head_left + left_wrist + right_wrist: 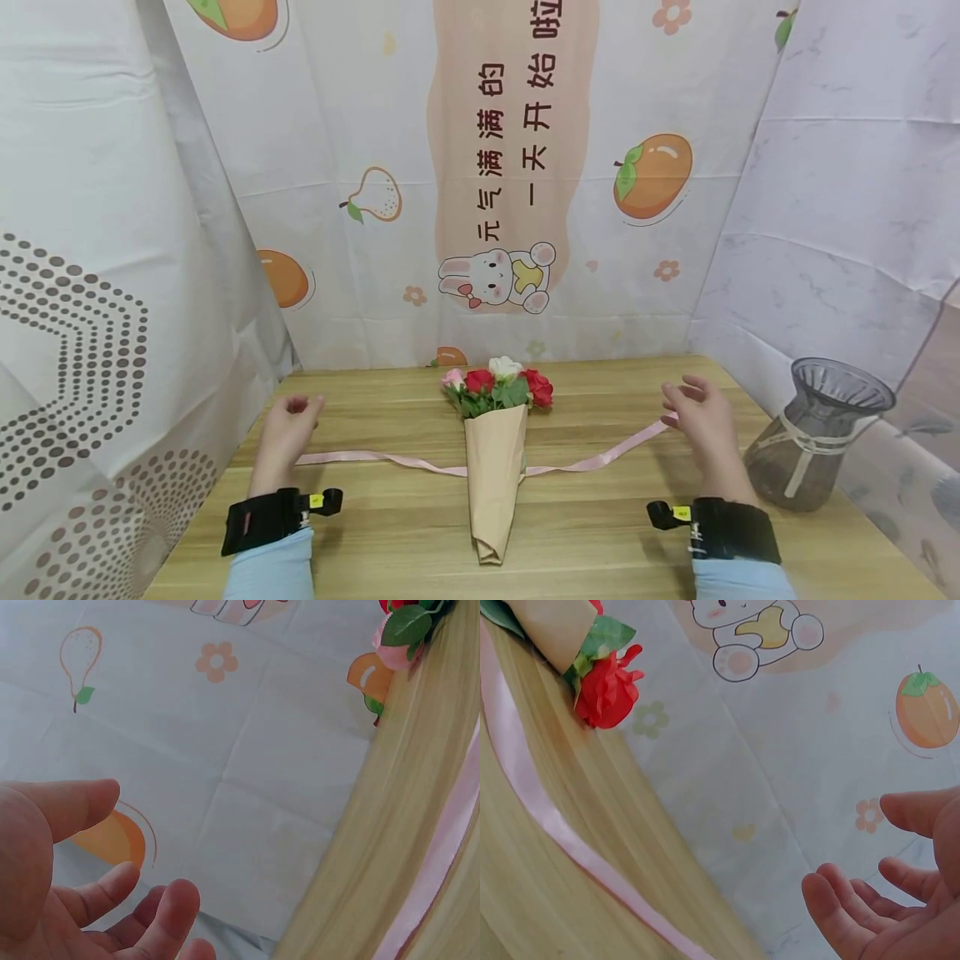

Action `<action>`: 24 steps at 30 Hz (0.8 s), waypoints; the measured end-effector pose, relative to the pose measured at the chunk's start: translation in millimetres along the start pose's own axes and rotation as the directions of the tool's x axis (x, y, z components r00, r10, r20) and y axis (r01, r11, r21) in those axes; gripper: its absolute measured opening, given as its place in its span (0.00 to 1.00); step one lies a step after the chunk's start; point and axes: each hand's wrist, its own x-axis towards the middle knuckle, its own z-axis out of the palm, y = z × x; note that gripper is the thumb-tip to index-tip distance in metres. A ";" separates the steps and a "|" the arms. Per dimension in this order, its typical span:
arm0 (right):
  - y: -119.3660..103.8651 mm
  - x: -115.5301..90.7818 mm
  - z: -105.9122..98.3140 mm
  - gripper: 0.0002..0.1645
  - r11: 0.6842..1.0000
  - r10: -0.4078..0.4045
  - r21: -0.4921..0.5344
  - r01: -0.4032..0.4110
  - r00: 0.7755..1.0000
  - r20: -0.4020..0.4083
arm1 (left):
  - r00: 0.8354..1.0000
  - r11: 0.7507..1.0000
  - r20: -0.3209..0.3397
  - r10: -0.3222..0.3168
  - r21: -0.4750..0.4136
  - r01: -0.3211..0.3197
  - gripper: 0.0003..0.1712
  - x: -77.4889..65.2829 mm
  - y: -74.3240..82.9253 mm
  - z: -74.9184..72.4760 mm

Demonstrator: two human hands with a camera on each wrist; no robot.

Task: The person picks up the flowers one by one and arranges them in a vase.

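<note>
A bouquet [495, 475] wrapped in brown paper lies in the middle of the table, its red, pink and white roses [480, 382] toward the back. Under the wrap passes a pink ribbon [577, 466], stretching out to both sides. My left hand [285, 437] is raised near the ribbon's left end, fingers relaxed and apart from the thumb. On the other side my right hand [705, 421] hovers by the ribbon's right end, which it overlaps in the head view. Both wrist views show loosely bent fingers with nothing between them.
A grey ribbed glass vase [798, 458] with a cord around its neck stands at the right edge of the wooden table [390, 533]. Printed cloth curtains [360, 275] hang behind the table and along both sides.
</note>
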 end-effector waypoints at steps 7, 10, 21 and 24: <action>-15.6 -6.3 9.6 0.45 0.998 -0.034 0.055 0.031 0.997 0.064 | 0.999 0.999 0.002 0.050 0.011 -0.050 0.42 -5.2 15.0 7.1; -20.4 -8.4 14.7 0.45 0.996 -0.048 0.078 0.041 0.994 0.100 | 0.997 0.997 0.014 0.071 0.005 -0.071 0.41 -7.5 20.7 10.4; -30.1 -17.1 33.5 0.48 0.985 -0.104 0.163 0.061 0.958 0.269 | 0.985 0.988 0.078 0.155 0.000 -0.155 0.35 -11.5 34.2 24.1; -31.6 -19.1 38.4 0.48 0.982 -0.108 0.178 0.056 0.949 0.297 | 0.979 0.984 0.093 0.180 0.002 -0.181 0.35 -12.3 36.4 29.1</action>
